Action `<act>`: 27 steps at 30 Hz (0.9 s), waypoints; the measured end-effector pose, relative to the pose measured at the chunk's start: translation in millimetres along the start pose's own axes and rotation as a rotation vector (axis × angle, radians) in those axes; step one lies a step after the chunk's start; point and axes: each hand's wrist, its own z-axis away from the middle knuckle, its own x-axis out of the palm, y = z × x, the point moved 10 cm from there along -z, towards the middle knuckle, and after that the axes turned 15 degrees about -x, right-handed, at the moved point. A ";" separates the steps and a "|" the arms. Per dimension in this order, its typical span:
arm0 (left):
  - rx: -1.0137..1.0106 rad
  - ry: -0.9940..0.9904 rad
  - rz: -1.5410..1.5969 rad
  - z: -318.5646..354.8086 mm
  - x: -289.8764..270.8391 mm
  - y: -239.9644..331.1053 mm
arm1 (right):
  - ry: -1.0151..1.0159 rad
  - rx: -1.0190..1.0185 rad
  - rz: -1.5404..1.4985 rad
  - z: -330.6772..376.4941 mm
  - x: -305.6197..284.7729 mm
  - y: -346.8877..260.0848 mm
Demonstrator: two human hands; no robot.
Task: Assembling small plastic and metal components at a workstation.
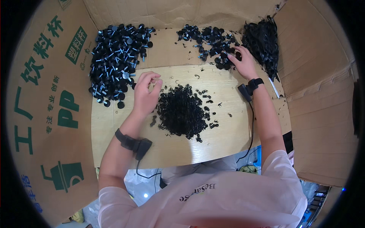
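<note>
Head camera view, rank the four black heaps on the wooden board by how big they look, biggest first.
1. Pile of knob screws at left
2. Middle pile of small clips
3. Bundle of black strips at far right
4. Scattered knobs under the right hand
Items 2 and 3 look close; unsure.

A pale wood-grain table [228,138] carries a heap of small black clips [181,111] at its middle. A pile of black knobbed screws [116,62] lies at the far left, a smaller scatter of black knobs [207,40] far right, beside a bundle of black strips [263,43].
</note>
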 end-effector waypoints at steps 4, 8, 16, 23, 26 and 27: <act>0.059 -0.040 0.072 3.5 -0.4 3.0 | -0.125 0.129 0.021 2.8 18.6 21.2; 0.110 -0.072 0.067 7.1 3.0 10.7 | -0.217 0.125 -0.045 3.8 36.8 10.7; 0.060 -0.207 0.135 11.4 17.1 14.9 | -0.356 -0.074 0.128 -0.6 42.1 -25.9; 0.069 -0.277 0.079 14.1 24.8 12.9 | -0.487 -0.124 0.194 -14.5 52.5 -38.4; 0.095 -0.301 0.064 16.1 26.7 15.2 | -0.463 -0.096 0.207 -16.6 52.3 -35.2; 0.097 -0.303 0.068 16.6 26.9 15.6 | -0.461 -0.092 0.209 -18.1 55.1 -31.8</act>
